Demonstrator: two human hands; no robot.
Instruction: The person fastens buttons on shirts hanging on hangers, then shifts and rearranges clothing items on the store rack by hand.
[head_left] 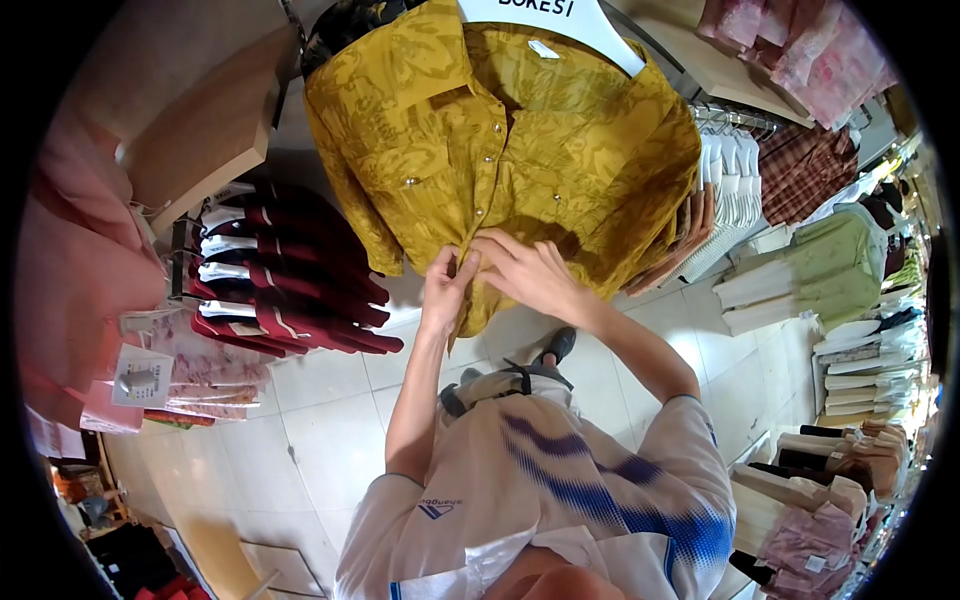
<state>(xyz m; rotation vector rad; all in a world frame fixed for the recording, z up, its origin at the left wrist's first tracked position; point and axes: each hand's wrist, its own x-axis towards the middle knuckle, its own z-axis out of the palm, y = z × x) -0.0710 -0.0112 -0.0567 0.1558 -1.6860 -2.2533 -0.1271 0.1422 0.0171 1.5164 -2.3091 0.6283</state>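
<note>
A mustard-yellow patterned shirt [400, 130] hangs on a white hanger [560, 22] with dark lettering at the top. Small round buttons run down its front placket; those at the top are fastened or overlapped, I cannot tell which. My left hand [447, 285] pinches the placket edge low on the shirt. Close beside it on the right, my right hand [530, 272] has its fingers bent onto the same edge, thumb and fingertips at the cloth. The button under the fingers is hidden.
Dark red garments [300, 275] hang on white hangers at the left, below a wooden shelf [215, 120]. At the right are a plaid shirt [800, 170], a green garment [840, 265] and more racks. Pale floor tiles [325, 430] lie below. Pink clothing [85, 250] hangs far left.
</note>
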